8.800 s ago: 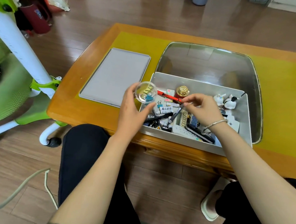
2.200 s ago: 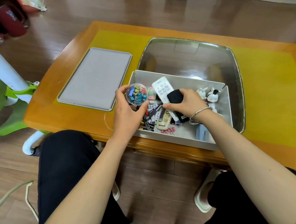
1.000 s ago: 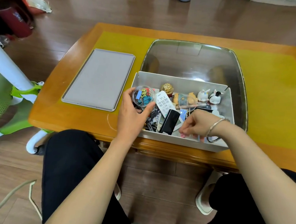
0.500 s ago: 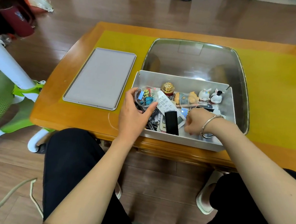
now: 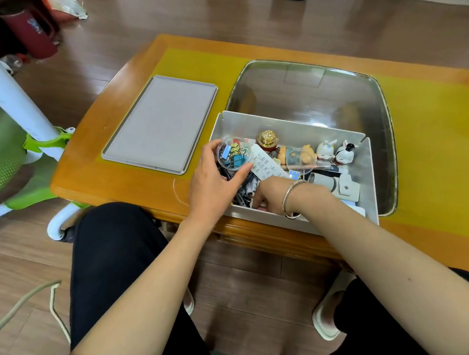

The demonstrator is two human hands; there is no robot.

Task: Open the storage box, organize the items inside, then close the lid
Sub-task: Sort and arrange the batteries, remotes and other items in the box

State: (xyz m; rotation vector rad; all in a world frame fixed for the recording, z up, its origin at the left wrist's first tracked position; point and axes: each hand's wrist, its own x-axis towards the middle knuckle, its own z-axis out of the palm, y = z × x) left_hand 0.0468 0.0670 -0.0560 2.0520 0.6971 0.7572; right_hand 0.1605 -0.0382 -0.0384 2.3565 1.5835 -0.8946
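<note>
On the table (image 5: 134, 182) the box (image 5: 371, 191) sits open, its lid (image 5: 159, 123) lying just left. The left hand (image 5: 214, 181) still grips the clip tub (image 5: 234, 154); the right hand (image 5: 268, 196) has moved from the box's middle to its near-left corner, fingers curled down among the small items, its hold hidden. Sorting seems midway.

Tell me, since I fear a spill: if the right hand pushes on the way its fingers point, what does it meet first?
Probably the pens heaped just beyond the right hand, below the left hand gripping the clip tub. Depth inside the box is unclear.
</note>
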